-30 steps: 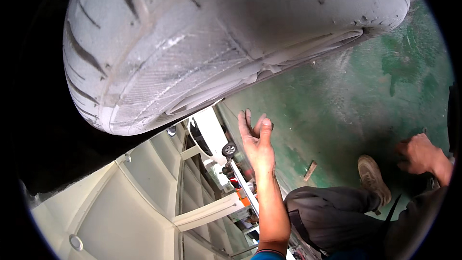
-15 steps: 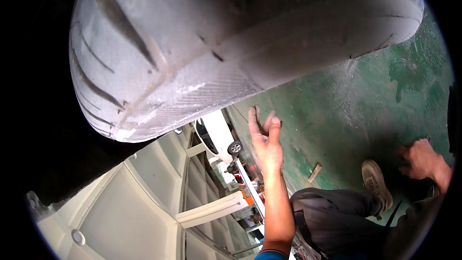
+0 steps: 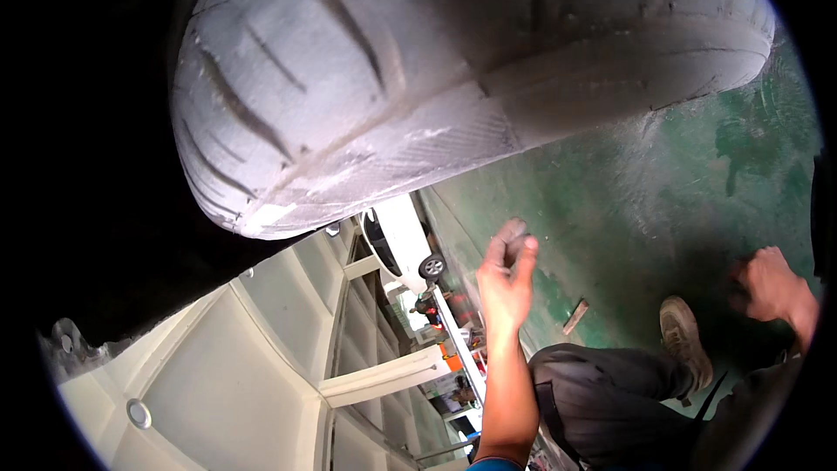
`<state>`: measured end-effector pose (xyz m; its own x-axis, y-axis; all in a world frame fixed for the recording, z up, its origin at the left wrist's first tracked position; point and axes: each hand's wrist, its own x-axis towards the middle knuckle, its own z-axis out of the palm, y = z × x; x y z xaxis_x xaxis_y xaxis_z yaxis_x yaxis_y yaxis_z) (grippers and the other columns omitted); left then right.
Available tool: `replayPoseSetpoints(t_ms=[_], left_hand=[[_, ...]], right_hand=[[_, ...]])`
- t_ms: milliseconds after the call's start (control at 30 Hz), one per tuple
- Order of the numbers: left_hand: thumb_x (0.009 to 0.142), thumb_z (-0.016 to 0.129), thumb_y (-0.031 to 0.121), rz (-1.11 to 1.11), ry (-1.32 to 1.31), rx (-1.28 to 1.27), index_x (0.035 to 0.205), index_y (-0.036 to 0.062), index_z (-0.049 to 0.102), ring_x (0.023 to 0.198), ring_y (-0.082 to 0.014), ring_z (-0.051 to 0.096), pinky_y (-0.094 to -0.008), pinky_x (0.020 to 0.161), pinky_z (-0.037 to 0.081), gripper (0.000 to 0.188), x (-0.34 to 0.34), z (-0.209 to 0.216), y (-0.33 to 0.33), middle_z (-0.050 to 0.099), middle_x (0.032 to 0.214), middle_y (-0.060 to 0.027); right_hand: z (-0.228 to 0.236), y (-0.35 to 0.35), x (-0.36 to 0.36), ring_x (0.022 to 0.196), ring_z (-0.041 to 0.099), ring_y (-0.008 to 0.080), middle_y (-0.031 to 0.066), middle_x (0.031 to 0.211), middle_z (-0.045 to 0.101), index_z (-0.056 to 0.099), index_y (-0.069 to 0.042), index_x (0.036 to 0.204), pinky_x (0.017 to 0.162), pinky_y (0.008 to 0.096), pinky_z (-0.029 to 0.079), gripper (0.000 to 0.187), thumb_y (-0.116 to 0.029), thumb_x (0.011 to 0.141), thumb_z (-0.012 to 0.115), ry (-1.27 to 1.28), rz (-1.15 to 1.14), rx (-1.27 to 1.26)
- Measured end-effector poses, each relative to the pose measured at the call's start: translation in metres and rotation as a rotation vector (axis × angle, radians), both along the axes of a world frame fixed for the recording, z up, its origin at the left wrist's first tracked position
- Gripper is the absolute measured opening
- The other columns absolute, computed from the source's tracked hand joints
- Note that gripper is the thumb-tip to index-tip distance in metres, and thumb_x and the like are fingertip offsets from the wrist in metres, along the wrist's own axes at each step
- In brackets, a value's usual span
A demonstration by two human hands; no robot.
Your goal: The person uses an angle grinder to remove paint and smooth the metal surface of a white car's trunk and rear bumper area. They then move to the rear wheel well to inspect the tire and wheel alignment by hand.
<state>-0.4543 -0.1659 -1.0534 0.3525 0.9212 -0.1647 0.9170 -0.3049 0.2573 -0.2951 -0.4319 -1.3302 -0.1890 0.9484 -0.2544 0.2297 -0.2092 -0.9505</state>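
A large worn tyre (image 3: 418, 113) fills the top of the head view, its grey tread grooved and dusty. Below its lower edge, my left hand (image 3: 506, 275) is raised, apart from the rubber. Its dusty fingers are bent towards the thumb with a gap between them, and I see nothing held. At the far right, my right hand (image 3: 772, 283) hangs low over the green floor near my shoe. Its fingers are curled, dark and blurred, so whether they hold anything is unclear.
A small wooden piece (image 3: 575, 317) lies on the green floor (image 3: 610, 183) near my knee. My shoe (image 3: 683, 340) rests on the floor at the right. A white car (image 3: 397, 240) stands in the background, beside the pale ceiling beams (image 3: 384, 375).
My left hand has moved slightly right and down, and its spread fingers have bent in towards the thumb. The tyre's tread grooves have shifted right. My right hand has barely moved.
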Motion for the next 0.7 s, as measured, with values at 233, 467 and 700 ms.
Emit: replayPoseSetpoints(t_ms=[233,467,700], left_hand=[[0.089,0.076,0.019,-0.624,0.229,-0.138,0.131,-0.0008,0.06,0.113,-0.0333,0.065,-0.0382,0.096,0.052,0.049,0.013,0.015,-0.062,0.064,0.128,-0.0195],[0.094,0.069,0.033,-0.932,0.137,-0.182,0.137,0.001,0.054,0.112,-0.0381,0.06,-0.0456,0.097,0.049,0.056,-0.007,0.027,-0.113,0.062,0.12,-0.0166],[0.09,0.069,0.027,-1.045,0.101,-0.331,0.141,0.0006,0.048,0.107,-0.0314,0.064,-0.0412,0.091,0.053,0.061,-0.05,-0.021,-0.126,0.061,0.117,-0.0147]], right_hand=[[0.113,0.059,0.064,0.085,0.066,0.0359,0.0123,0.088,0.065,0.07,-0.006,0.111,0.068,0.0474,0.054,0.026,-0.014,0.086,0.068,0.215,-0.167,0.497],[0.304,0.153,0.077,0.087,0.07,0.0237,0.0121,0.103,0.071,0.067,0.0,0.124,0.074,0.0365,0.056,0.032,-0.005,0.093,0.062,0.452,-0.26,0.949],[0.417,0.276,0.042,0.094,0.067,0.0201,0.0108,0.105,0.073,0.068,0.006,0.112,0.085,0.0321,0.052,0.032,-0.013,0.086,0.067,0.997,-0.583,1.215]])
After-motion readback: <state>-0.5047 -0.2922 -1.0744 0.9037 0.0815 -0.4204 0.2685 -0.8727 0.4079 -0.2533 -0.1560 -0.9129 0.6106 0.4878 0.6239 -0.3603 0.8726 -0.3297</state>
